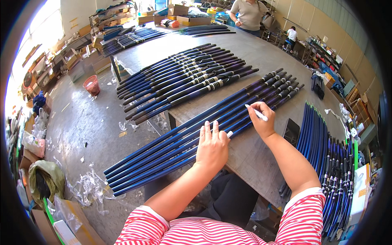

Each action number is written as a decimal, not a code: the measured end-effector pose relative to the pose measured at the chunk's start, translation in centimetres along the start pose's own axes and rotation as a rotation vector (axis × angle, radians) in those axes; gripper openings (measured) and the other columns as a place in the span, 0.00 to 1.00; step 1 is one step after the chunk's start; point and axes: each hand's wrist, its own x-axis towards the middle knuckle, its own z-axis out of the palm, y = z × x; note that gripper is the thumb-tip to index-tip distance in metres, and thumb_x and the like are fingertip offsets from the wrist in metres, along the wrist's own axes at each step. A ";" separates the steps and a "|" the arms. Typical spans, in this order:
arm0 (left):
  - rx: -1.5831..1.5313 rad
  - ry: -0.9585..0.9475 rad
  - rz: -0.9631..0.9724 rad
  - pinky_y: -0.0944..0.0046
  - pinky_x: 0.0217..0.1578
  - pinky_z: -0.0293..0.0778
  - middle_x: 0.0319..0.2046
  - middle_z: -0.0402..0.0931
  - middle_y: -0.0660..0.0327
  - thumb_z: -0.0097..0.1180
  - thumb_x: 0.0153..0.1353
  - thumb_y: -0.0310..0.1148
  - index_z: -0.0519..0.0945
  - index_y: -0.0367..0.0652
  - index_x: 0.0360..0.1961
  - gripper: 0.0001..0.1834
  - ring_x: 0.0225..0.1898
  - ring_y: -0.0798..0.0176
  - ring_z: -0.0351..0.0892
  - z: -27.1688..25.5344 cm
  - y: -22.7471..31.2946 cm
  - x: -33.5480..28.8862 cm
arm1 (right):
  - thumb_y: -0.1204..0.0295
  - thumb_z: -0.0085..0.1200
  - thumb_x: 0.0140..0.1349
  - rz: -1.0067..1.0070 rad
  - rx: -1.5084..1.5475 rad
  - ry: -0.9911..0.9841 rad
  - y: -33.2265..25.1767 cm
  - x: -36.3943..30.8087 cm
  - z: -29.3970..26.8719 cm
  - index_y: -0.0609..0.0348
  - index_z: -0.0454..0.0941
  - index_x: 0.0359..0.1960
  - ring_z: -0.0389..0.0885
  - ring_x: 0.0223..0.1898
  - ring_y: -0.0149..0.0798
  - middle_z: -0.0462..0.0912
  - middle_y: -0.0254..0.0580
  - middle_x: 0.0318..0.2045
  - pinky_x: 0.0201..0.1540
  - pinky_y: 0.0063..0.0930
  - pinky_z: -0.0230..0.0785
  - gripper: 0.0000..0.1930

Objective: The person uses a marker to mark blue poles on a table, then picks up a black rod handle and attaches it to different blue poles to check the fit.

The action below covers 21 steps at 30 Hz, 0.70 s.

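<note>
Several dark blue fishing rods (163, 150) lie side by side across the table's near edge, their lower ends jutting past it to the left. My left hand (212, 145) rests on these rods with its fingers stretched out over them. A small white cap (230, 134) pokes out beside its thumb, apparently gripped there. Closed around a white marker pen (260, 116), my right hand (263, 122) is just above the right part of the same rods. The pen's tip points left, toward the rods; whether it touches one I cannot tell.
More rods (188, 77) lie in a row farther back on the table (261, 157). Upright bundles of rods (312, 134) stand at the right, near a dark phone-like slab (291, 131). A red bucket (92, 85) is on the littered floor; a person (249, 16) stands beyond the table.
</note>
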 end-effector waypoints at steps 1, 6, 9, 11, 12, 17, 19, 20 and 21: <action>0.005 -0.003 -0.006 0.45 0.57 0.58 0.50 0.67 0.38 0.47 0.60 0.38 0.66 0.33 0.30 0.15 0.56 0.35 0.62 -0.1 -0.1 -0.1 | 0.72 0.60 0.50 -0.070 -0.024 -0.006 -0.1 -0.4 -0.2 0.60 0.74 0.25 0.77 0.21 0.33 0.78 0.40 0.20 0.25 0.24 0.69 0.07; -0.005 0.001 -0.001 0.45 0.57 0.57 0.51 0.68 0.39 0.48 0.59 0.38 0.67 0.34 0.31 0.14 0.56 0.36 0.63 0.1 0.2 0.0 | 0.73 0.60 0.51 -0.134 -0.057 -0.083 0.8 -3.0 -2.1 0.58 0.74 0.27 0.77 0.21 0.38 0.77 0.41 0.20 0.24 0.26 0.68 0.07; -0.019 -0.014 -0.002 0.45 0.57 0.57 0.51 0.68 0.40 0.49 0.59 0.37 0.68 0.34 0.31 0.14 0.56 0.36 0.63 0.0 0.3 0.0 | 0.75 0.58 0.51 -0.187 -0.044 -0.047 0.4 -3.2 -2.3 0.58 0.74 0.28 0.77 0.22 0.39 0.77 0.42 0.21 0.26 0.27 0.69 0.05; -0.005 0.024 -0.018 0.46 0.57 0.57 0.50 0.68 0.40 0.49 0.59 0.36 0.68 0.34 0.31 0.14 0.55 0.36 0.63 0.0 -0.1 0.2 | 0.76 0.56 0.50 -0.211 -0.020 -0.061 0.8 -2.8 -1.7 0.59 0.74 0.28 0.77 0.22 0.39 0.78 0.42 0.21 0.26 0.27 0.69 0.05; 0.007 0.016 -0.016 0.46 0.56 0.57 0.50 0.68 0.40 0.48 0.60 0.36 0.68 0.33 0.31 0.13 0.54 0.36 0.64 0.0 -0.1 0.2 | 0.75 0.56 0.50 -0.129 -0.004 -0.074 0.7 -2.9 -1.7 0.59 0.74 0.28 0.78 0.22 0.38 0.78 0.42 0.21 0.26 0.27 0.69 0.05; -0.006 -0.045 -0.013 0.47 0.58 0.56 0.52 0.67 0.41 0.49 0.59 0.35 0.67 0.35 0.31 0.12 0.57 0.36 0.61 -0.1 0.3 0.2 | 0.75 0.55 0.47 -0.004 0.045 -0.089 1.2 -3.3 -2.1 0.61 0.74 0.26 0.79 0.22 0.34 0.78 0.41 0.20 0.27 0.24 0.71 0.05; -0.001 -0.040 -0.018 0.47 0.58 0.56 0.52 0.66 0.41 0.49 0.59 0.35 0.67 0.35 0.31 0.12 0.57 0.36 0.61 0.0 0.2 0.1 | 0.76 0.55 0.47 0.026 0.065 -0.113 1.2 -3.4 -2.1 0.61 0.74 0.25 0.78 0.22 0.32 0.79 0.41 0.20 0.27 0.22 0.71 0.04; 0.003 -0.033 -0.013 0.47 0.58 0.56 0.52 0.67 0.41 0.49 0.59 0.36 0.67 0.35 0.30 0.13 0.57 0.36 0.61 0.0 0.2 0.1 | 0.76 0.55 0.47 0.040 0.085 -0.120 1.3 -3.4 -2.1 0.61 0.74 0.24 0.78 0.22 0.32 0.79 0.41 0.20 0.27 0.22 0.70 0.04; 0.007 -0.027 -0.009 0.47 0.58 0.56 0.51 0.67 0.40 0.49 0.59 0.37 0.68 0.35 0.29 0.13 0.57 0.36 0.62 0.0 0.2 0.2 | 0.76 0.55 0.46 0.055 0.104 -0.127 1.4 -3.4 -2.1 0.61 0.74 0.24 0.78 0.22 0.32 0.79 0.41 0.20 0.27 0.22 0.70 0.04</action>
